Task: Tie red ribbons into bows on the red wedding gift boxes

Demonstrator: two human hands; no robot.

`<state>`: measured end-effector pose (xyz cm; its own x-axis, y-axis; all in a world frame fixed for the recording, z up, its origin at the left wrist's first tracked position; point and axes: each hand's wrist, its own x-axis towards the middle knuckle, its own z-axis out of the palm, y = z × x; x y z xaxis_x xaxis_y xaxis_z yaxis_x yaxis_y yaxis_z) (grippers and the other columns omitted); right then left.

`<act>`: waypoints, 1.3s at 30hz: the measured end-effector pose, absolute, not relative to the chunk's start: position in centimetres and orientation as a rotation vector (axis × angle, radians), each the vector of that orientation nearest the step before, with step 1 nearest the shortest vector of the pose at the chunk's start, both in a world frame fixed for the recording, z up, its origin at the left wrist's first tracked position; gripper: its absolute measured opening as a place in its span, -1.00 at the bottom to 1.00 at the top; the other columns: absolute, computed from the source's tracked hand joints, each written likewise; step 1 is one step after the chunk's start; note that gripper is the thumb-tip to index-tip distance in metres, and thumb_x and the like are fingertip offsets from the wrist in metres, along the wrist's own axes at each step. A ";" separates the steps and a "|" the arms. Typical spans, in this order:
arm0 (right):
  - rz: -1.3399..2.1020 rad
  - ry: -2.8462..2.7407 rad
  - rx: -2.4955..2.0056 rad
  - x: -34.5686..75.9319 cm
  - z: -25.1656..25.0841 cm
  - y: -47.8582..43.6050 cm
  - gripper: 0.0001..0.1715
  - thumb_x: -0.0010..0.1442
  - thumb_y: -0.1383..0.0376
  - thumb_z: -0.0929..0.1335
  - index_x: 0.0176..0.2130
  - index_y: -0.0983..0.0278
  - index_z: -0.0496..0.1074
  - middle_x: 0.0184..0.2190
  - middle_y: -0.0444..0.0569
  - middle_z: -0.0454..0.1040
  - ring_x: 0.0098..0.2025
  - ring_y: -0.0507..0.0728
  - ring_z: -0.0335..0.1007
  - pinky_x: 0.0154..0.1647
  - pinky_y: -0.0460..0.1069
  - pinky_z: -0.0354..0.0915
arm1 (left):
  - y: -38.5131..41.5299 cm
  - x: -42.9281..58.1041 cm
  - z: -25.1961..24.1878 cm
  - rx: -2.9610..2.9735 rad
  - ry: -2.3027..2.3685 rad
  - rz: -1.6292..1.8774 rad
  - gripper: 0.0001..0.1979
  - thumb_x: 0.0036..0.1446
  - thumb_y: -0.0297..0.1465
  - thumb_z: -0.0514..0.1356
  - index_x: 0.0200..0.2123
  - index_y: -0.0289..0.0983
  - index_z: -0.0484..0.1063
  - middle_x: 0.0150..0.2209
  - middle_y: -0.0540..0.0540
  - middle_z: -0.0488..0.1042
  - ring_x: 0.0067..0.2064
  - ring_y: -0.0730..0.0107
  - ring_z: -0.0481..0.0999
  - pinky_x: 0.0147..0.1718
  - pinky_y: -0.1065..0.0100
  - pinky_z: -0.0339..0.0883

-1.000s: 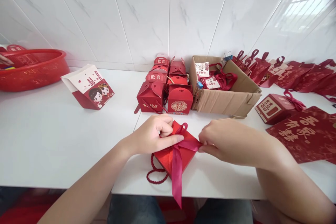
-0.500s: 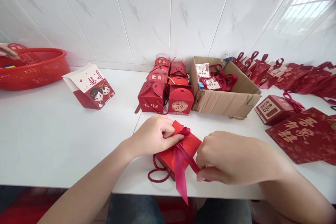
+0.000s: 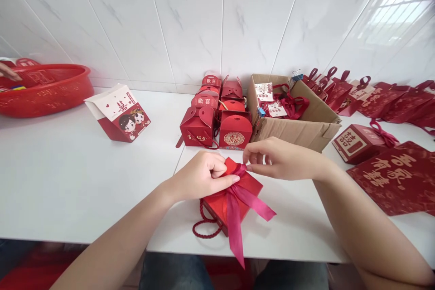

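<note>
A small red gift box (image 3: 217,205) lies on the table in front of me, with a dark red cord handle (image 3: 205,236) looping off its left side. Across its top runs a magenta satin ribbon (image 3: 235,231), whose two tails hang loose toward me and to the right. My left hand (image 3: 204,176) presses on the box, its thumb and curled fingers closed on the ribbon at the knot. At the ribbon's small loop, beyond the knot, my right hand (image 3: 282,159) has thumb and forefinger closed on the ribbon's edge.
Folded red gift boxes (image 3: 235,131) stand in rows ahead, beside a cardboard box (image 3: 295,131) holding ribbons and tags. Red bags (image 3: 384,102) line the wall at right, near another box (image 3: 360,142). Left are a white-and-red box (image 3: 124,115), a red basket (image 3: 50,95) and another person's hand (image 3: 7,72).
My right hand has let go of the right ribbon tail, which now lies across the box's corner, and has moved up to the loop. My left hand stays at the knot.
</note>
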<state>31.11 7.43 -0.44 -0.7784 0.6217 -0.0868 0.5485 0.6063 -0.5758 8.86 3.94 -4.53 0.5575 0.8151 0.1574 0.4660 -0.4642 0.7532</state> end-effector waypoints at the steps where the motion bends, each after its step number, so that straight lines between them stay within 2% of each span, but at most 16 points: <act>1: 0.941 -2.709 -1.004 31.1 -0.5 7.5 -0.83 0.21 0.27 0.28 -0.30 0.29 0.42 -0.47 -0.13 0.41 -0.48 -0.02 0.23 -0.48 -0.11 0.15 | 3.9 8.8 -4.5 2.130 1.025 0.677 -0.47 0.12 -0.39 0.17 -0.63 -0.26 -0.19 -0.61 0.10 -0.07 -0.57 0.59 -0.05 -0.59 0.40 -0.08; 3: 1.083 -2.694 -1.003 31.1 -0.4 7.8 -0.76 0.22 0.21 0.28 -0.38 0.30 0.43 -0.52 -0.15 0.36 -0.51 -0.03 0.16 -0.52 -0.11 0.11 | 3.9 8.8 -4.5 2.135 1.026 0.676 -0.47 0.12 -0.39 0.18 -0.64 -0.26 -0.19 -0.61 0.10 -0.07 -0.57 0.59 -0.05 -0.59 0.40 -0.08; 9: 1.546 -2.374 -1.024 30.7 -0.5 8.1 -0.59 0.19 0.01 0.31 -0.39 0.31 0.41 -0.55 -0.16 0.25 -0.49 -0.03 0.16 -0.53 -0.11 0.12 | 3.9 8.8 -4.5 2.133 1.026 0.670 -0.47 0.12 -0.36 0.18 -0.65 -0.26 -0.17 -0.61 0.09 -0.04 -0.56 0.59 -0.02 -0.59 0.40 -0.06; 14: 1.727 -2.226 -1.043 30.0 -0.7 7.8 -0.54 0.07 -0.04 0.39 -0.45 0.32 0.39 -0.59 -0.20 0.18 -0.56 -0.08 0.01 -0.61 -0.12 -0.06 | 3.8 8.9 -4.5 2.121 1.003 0.684 -0.48 0.12 -0.39 0.17 -0.64 -0.26 -0.18 -0.62 0.09 -0.05 -0.56 0.59 -0.03 -0.58 0.41 -0.05; 20: 1.705 -2.104 -1.097 29.3 -0.9 7.3 -0.59 -0.06 0.05 0.49 -0.45 0.31 0.37 -0.61 -0.26 0.12 -0.57 -0.10 -0.11 -0.60 -0.11 -0.18 | 3.9 8.8 -4.5 2.134 1.021 0.698 -0.48 0.08 -0.39 0.19 -0.66 -0.27 -0.16 -0.62 0.10 -0.03 -0.57 0.59 -0.02 -0.59 0.42 -0.04; 25: 1.804 -1.896 -1.090 28.7 -1.5 7.1 -0.59 -0.10 0.15 0.52 -0.43 0.29 0.29 -0.61 -0.28 0.17 -0.59 -0.12 -0.03 -0.63 -0.15 -0.13 | 4.0 8.7 -4.4 2.154 1.003 0.690 -0.48 0.10 -0.36 0.19 -0.66 -0.26 -0.15 -0.63 0.11 -0.04 -0.56 0.58 -0.02 -0.58 0.41 -0.04; 30: 1.679 -1.879 -1.018 28.5 -2.3 6.7 -0.63 -0.02 0.27 0.49 -0.27 0.26 0.28 -0.45 -0.24 0.30 -0.54 -0.12 0.09 -0.59 -0.18 0.00 | 4.0 8.6 -4.4 2.140 0.966 0.694 -0.47 0.09 -0.37 0.20 -0.66 -0.26 -0.16 -0.63 0.11 -0.06 -0.57 0.58 -0.03 -0.59 0.40 -0.07; 34: 1.602 -1.918 -1.052 28.7 -2.3 6.3 -0.69 0.03 0.24 0.46 -0.25 0.30 0.36 -0.32 -0.13 0.35 -0.51 -0.12 0.11 -0.59 -0.17 0.04 | 4.0 8.6 -4.6 2.125 0.963 0.692 -0.46 0.09 -0.34 0.21 -0.66 -0.26 -0.16 -0.62 0.11 -0.06 -0.56 0.58 -0.04 -0.59 0.40 -0.10; 39: 1.708 -1.836 -1.059 29.2 -2.4 5.9 -0.70 0.05 0.20 0.46 -0.24 0.29 0.39 -0.49 -0.20 0.34 -0.58 -0.13 0.01 -0.65 -0.17 -0.11 | 4.0 8.6 -4.8 2.096 0.946 0.677 -0.46 0.08 -0.32 0.21 -0.66 -0.27 -0.15 -0.61 0.11 -0.06 -0.56 0.58 -0.03 -0.59 0.39 -0.11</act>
<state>29.18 5.92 -2.43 -0.6233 0.7580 -0.1922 0.2464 -0.0428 -0.9682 8.56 3.97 -4.79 0.5915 0.7900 0.1612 0.4074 -0.4654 0.7858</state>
